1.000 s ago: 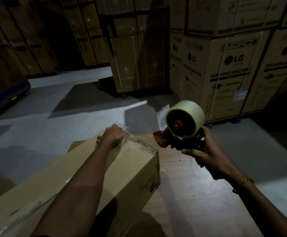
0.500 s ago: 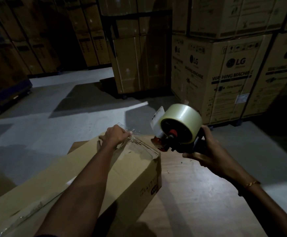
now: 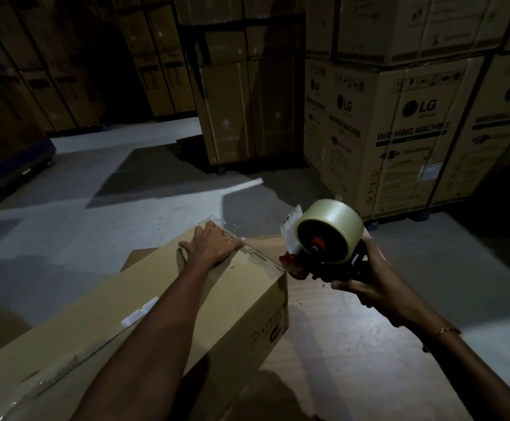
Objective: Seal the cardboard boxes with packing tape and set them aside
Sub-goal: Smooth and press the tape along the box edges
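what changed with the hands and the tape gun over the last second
The left hand went from gripping the far end of the long cardboard box to lying flat, its fingers spread on the taped top. The right hand carried the tape dispenser lower and left, until its red front end came close to the box's right corner. The box stayed put on the wooden tabletop, and the right hand kept its grip.

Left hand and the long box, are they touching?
Touching. The head view shows the left hand lying flat, fingers spread, on top of the box at its far end, pressing the tape.
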{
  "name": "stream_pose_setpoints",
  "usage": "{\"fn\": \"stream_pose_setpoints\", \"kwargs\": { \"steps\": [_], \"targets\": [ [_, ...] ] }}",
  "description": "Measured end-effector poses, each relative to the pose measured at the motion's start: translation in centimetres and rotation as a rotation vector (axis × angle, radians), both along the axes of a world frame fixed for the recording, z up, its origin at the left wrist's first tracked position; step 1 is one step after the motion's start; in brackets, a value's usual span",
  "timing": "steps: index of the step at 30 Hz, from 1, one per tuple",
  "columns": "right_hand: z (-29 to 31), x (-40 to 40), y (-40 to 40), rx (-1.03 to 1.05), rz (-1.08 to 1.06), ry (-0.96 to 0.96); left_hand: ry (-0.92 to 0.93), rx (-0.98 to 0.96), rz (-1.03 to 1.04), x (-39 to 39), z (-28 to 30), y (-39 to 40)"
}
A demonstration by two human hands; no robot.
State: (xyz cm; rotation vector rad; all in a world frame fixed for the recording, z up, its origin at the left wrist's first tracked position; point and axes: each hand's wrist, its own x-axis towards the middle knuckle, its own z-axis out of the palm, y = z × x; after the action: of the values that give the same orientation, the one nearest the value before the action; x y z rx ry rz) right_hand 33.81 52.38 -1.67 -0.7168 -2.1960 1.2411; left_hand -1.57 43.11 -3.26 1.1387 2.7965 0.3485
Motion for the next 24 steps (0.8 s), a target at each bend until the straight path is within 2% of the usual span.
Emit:
{"fn": "stream_pose_setpoints", "kwargs": {
  "steps": [16, 24],
  "targets": [
    [-0.90, -0.07, -0.35, -0.096, -0.013, -0.099, 0.054, -0.062, -0.019, 0.52, 0.04, -0.01],
    [-0.45, 0.03, -0.19, -0.174, -0.025, 0.047, 0.018, -0.045, -0.005, 0.58, -0.33, 0.08]
  ]
}}
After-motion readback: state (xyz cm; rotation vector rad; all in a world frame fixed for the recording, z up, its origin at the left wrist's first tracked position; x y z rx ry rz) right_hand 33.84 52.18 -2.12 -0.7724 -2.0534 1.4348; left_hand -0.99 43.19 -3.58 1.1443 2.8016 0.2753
